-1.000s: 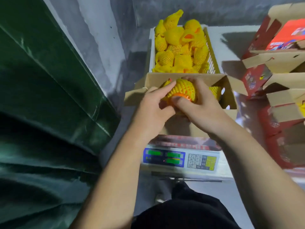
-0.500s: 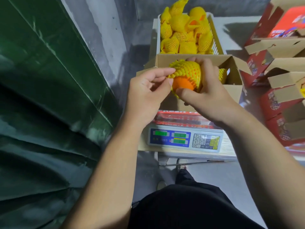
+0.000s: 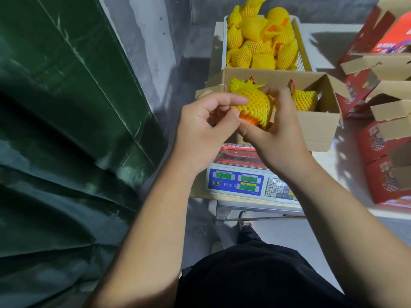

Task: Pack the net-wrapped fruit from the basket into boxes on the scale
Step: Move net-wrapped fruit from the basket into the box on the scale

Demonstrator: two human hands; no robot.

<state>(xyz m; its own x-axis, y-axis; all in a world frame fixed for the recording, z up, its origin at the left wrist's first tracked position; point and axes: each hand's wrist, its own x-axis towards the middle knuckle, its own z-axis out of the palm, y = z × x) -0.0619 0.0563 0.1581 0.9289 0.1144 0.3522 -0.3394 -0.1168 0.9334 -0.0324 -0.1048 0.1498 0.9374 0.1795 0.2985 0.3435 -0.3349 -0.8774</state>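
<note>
A: Where is the net-wrapped fruit (image 3: 253,105) held?

B: It is gripped by the right hand (image 3: 275,132), whose fingers are curled round its far side with the thumb pressed beneath, where bare orange skin shows. It is kept over the near left part of the open box (image 3: 320,127), above the rim and not yet set down.

A: And the left hand (image 3: 206,130)?

B: The fruit's left flank is touched by its forefinger; the other fingers are loosely curled and nothing is gripped by them, though a pinch on the net edge cannot be ruled out.

A: How is the fruit laid?

B: Its long axis is tilted, the netted tail pointed up and away, the bare end turned toward the person. The box floor lies straight below and slightly beyond, so a short lowering by the right hand is judged to be called for.

A: What room is offered?

B: One wrapped fruit (image 3: 303,100) already lies at the box's right end; the left side appears free. The box is borne by the scale (image 3: 240,183), and the basket (image 3: 305,58) of fruit stands just behind it
</note>
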